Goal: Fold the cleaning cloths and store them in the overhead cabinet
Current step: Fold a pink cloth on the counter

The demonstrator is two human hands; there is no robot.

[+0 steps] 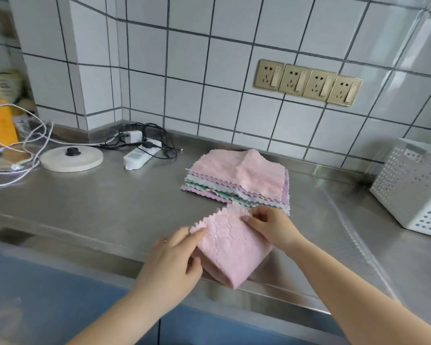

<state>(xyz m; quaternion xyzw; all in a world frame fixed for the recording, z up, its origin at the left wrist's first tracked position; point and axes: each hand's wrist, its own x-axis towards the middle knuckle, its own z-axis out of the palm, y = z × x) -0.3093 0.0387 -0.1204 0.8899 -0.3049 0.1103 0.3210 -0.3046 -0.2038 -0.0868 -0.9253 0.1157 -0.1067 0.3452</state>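
My shiny grey metal desk [105,202] runs along a wall of white square tiles with dark lines [184,58]. At the far right of the desk stands a white plastic basket full of little holes [413,185]; it has a small label, but I cannot read it. Near the wall, in the middle, lies a stack of fluffy cleaning cloths in pink, grey, green and purple [237,179]. Just in front of that stack, at the desk's front edge, is the folded pink cleaning cloth with zigzag edges [232,250], and I am holding it. My left hand [172,260] pinches its left corner and side. My right hand [269,225] pinches its top corner, fingers curled on it. On the left sit a round cream kettle base with a black knob [71,158] and a white power strip with black wires [139,153]. Four gold wall sockets [307,82] sit in a row on the tiles. I can read no words anywhere.
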